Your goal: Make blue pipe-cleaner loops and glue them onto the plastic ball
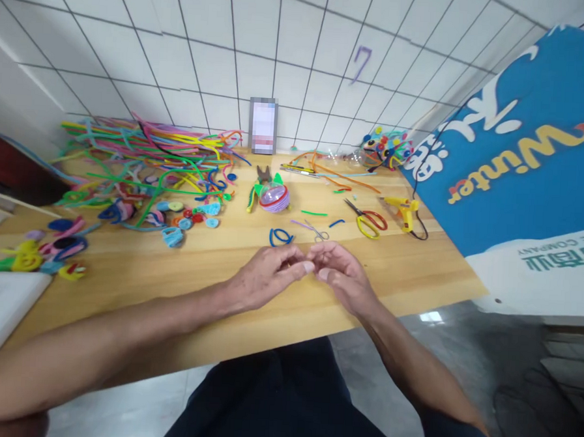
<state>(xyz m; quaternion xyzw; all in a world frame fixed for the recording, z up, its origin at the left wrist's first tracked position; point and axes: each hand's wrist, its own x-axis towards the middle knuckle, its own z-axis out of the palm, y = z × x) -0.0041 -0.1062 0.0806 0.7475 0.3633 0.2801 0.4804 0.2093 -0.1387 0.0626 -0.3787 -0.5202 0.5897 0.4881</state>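
My left hand (274, 273) and my right hand (344, 276) meet fingertip to fingertip just above the wooden table (247, 330). Both have their fingers curled in and thumbs drawn close; whatever they pinch between them is too small or hidden. Just beyond the left hand lies a coiled blue pipe cleaner (282, 236). Small silver scissors (320, 234) rest beyond the fingertips, beside short purple, green (314, 213) and blue pieces. Farther back sits a clear ball wrapped in purple and red pipe cleaner (274, 199), with green pointed ears, against pliers (263, 174).
Scissors with red and yellow handles (367, 220) and a yellow glue gun (404, 213) lie right. A heap of colourful pipe cleaners (153, 149) fills the back left. A phone (263, 126) leans on the tiled wall. A blue sign (535, 153) borders the table's right side.
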